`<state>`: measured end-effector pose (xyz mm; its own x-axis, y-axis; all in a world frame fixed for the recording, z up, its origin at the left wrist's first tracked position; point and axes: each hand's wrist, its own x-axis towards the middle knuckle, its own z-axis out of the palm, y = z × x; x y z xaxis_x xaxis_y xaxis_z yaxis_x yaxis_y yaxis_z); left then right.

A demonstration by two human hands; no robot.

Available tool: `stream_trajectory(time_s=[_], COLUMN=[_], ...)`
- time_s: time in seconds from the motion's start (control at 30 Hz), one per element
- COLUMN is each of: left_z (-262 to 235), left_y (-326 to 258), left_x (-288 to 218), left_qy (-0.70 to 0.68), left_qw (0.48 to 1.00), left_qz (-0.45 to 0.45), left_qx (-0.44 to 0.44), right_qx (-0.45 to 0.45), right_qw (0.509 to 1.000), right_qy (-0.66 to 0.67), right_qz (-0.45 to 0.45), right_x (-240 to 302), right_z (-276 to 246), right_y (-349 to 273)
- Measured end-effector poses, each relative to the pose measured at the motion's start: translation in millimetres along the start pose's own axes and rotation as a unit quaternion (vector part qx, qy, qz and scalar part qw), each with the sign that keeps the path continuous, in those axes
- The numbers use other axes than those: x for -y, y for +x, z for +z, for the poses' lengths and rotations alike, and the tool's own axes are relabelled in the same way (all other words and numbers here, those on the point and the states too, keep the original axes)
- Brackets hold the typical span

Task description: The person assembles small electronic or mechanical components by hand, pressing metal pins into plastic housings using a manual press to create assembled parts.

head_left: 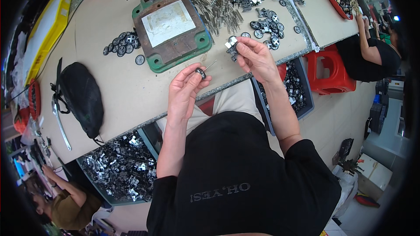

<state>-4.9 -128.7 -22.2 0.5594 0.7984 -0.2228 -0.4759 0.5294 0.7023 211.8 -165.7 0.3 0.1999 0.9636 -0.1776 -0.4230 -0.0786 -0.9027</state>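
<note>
Above the tabletop (124, 102), the left hand (183, 88) pinches a black wheel (201, 73), its thin metal axle (211, 65) slanting up-right toward, but apart from, the dark plastic bracket (233, 54) pinched by the right hand (259, 60).

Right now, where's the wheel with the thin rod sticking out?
In the head view, the wheel is pinched in the left hand, below the green base and left of the right hand.

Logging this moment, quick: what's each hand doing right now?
Left hand: closed, holding a small black wheel with a thin metal rod sticking out.
Right hand: closed, holding a small dark-and-white part.
</note>
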Motion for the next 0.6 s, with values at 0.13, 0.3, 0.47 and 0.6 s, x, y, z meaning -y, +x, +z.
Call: stream_trajectory(time_s=[0.13, 0.3, 0.47, 0.6], left_z=[1, 1, 0, -1], left_y=[0, 0, 0, -1], left_x=[1, 0, 1, 0], left_qy=[0.006, 0.007, 0.004, -0.012], left_qw=[1.0, 1.0, 1.0, 1.0], left_qz=[0.0, -0.002, -0.004, -0.012], left_qx=[-0.008, -0.003, -0.004, 0.003], right_qx=[0.016, 0.049, 0.062, 0.068], right_qw=[0.998, 0.998, 0.998, 0.997], right_qy=[0.054, 0.048, 0.001, -0.022], right_qz=[0.001, -0.012, -0.022, -0.033], right_x=[-7, -9, -9, -10], right_z=[5, 10, 13, 13], right_y=[-2, -3, -2, -2])
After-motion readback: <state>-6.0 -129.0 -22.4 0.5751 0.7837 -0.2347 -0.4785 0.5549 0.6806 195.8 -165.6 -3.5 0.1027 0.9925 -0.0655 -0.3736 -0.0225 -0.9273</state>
